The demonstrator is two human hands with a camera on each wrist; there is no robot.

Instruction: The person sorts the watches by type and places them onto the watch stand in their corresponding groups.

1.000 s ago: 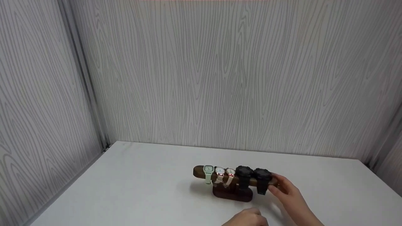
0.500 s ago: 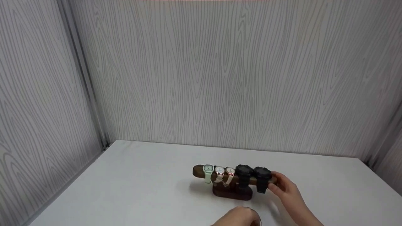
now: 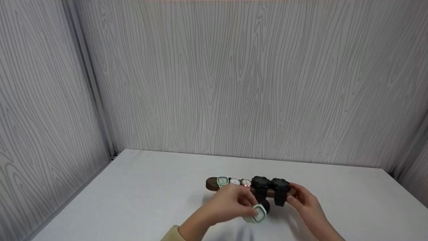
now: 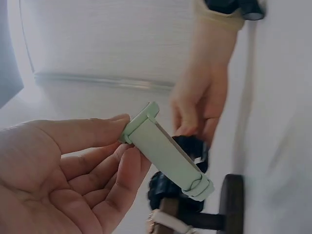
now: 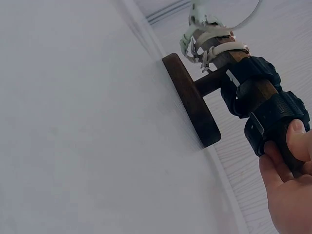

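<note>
head view: my left hand [image 3: 230,202] pinches a mint watch [image 3: 258,213], not yet on the stand [image 3: 214,183]; my right hand [image 3: 306,201] grips the stand's end, five watches already on.

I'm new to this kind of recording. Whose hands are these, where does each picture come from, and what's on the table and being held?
There is no machine: a person works with bare hands. One camera sits on the head, looking down at the white table; one sits on each wrist. On the table stands a dark wooden watch stand, a bar on a base, carrying a mint green watch, two small pale watches and two black watches. The left hand holds another mint watch in its fingers in front of the stand; the left wrist view shows its strap. The right hand grips the bar's right end beside a black watch.
</note>
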